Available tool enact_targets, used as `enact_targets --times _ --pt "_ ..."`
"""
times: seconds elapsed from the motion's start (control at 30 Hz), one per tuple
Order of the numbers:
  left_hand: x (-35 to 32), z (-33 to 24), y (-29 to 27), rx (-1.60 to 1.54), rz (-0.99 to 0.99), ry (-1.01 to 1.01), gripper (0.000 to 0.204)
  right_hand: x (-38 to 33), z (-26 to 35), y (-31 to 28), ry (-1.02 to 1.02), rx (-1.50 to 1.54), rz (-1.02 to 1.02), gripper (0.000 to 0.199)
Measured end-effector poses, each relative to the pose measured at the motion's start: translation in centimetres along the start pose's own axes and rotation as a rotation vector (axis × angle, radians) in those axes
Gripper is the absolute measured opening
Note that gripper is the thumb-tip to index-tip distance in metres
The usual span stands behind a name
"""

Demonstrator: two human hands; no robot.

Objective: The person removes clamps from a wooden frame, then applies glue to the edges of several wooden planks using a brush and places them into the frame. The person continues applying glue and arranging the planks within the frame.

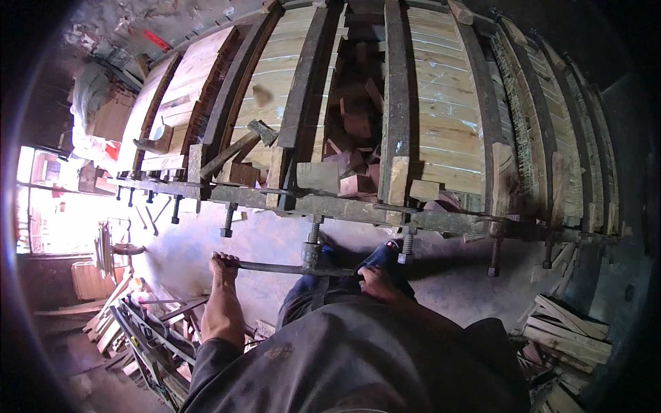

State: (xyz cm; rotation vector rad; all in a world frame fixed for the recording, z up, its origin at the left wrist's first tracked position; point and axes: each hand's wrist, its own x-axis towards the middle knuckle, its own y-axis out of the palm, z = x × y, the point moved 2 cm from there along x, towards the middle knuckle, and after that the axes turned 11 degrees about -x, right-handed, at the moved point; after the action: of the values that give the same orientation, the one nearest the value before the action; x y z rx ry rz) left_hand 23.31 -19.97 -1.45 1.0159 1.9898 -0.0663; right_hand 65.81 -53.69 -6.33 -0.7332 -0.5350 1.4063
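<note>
A long T-handled socket wrench (270, 267) lies crosswise in front of my body. Its socket sits over the lower end of a threaded clamp bolt (316, 230) on the rack's front rail (344, 206). My left hand (224, 264) is closed around the left end of the bar, arm stretched forward. Close to my body, my right hand (376, 281) has its fingers curled at the bar's right end. Above the rail, wooden panels (444, 117) made of glued strips are held between dark metal beams (397, 103). A hammer (237, 151) rests on the panels at the left.
Several other clamp bolts (407, 246) hang from the rail. Wood blocks (358, 124) fill a gap between the beams. A dark metal frame (148, 337) and scrap wood (110, 323) lie at lower left, with stacked boards (568, 330) at lower right. A bright window (51, 206) is at left.
</note>
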Motion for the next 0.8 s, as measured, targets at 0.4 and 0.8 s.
enact_targets --times 0.4,0.8 --pt "-7.2 -1.4 2.2 -0.022 0.059 0.148 0.033 8.9 5.6 0.8 0.341 0.203 0.202 0.060" --pt "-8.4 -0.9 -0.1 -0.100 0.058 -0.097 0.034 10.3 9.9 7.9 0.678 0.752 0.366 0.035"
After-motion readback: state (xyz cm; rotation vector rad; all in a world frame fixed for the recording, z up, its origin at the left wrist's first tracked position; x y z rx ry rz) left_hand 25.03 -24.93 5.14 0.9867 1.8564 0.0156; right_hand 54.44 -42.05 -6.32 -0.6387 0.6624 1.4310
